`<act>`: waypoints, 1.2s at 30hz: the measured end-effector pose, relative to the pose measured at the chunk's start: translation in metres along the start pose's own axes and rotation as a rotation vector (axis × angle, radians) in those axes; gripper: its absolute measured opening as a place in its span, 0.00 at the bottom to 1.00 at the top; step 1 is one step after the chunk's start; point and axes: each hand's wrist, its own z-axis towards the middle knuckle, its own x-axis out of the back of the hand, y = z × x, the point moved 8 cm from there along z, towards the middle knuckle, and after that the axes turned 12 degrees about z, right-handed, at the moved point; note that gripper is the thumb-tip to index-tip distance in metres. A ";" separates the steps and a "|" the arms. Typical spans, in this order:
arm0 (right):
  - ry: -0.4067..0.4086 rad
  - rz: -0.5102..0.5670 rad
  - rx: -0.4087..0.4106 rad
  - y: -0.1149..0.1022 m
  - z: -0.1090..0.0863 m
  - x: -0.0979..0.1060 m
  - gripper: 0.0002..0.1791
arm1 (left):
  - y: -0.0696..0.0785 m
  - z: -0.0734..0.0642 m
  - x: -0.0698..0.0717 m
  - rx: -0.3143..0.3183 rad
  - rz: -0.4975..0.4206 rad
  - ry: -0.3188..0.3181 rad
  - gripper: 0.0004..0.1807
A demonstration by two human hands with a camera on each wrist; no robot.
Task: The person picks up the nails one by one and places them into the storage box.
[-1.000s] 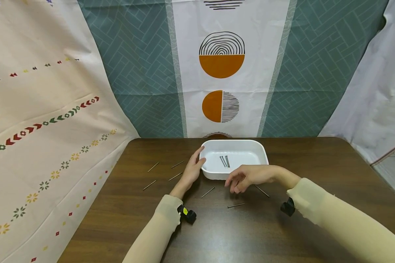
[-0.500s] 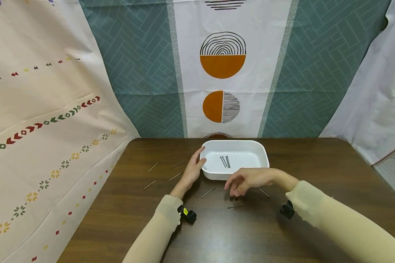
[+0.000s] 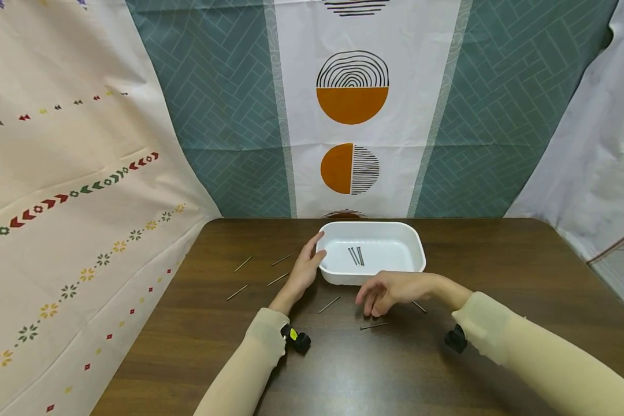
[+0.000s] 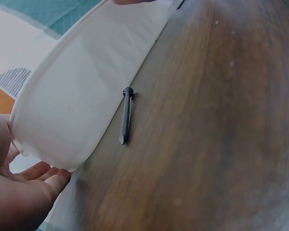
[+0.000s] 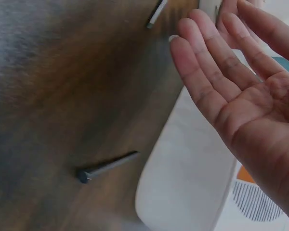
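A white rectangular container stands near the table's far edge, with several nails lying together inside. My left hand grips its left end, thumb over the rim and fingers around the outside, as the left wrist view also shows. In front of the container, my right hand hovers with loosely bent fingers and an empty palm. Just below those fingertips lies one nail. Another nail rests between the hands, and a third nail is partly hidden by the right hand.
Several more nails are scattered on the brown wooden table, left of the container. A patterned cloth hangs behind the far table edge, and a pale cloth hangs along the left side.
My right hand has lowered toward me, away from the container's front wall and closer to the nail below it. The left hand keeps its place on the container.
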 end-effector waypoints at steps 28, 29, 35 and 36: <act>0.173 -0.344 0.203 0.014 0.001 -0.019 0.16 | -0.005 0.002 -0.001 0.018 0.005 -0.010 0.29; 0.180 -0.378 0.212 0.013 0.001 -0.021 0.17 | -0.008 0.004 -0.001 0.023 0.009 -0.011 0.29; 0.231 -0.557 0.255 0.009 -0.001 -0.028 0.18 | -0.037 0.018 -0.007 0.027 0.028 -0.006 0.29; 0.237 -0.580 0.257 0.009 -0.001 -0.030 0.18 | -0.039 0.019 -0.008 0.025 0.028 -0.005 0.30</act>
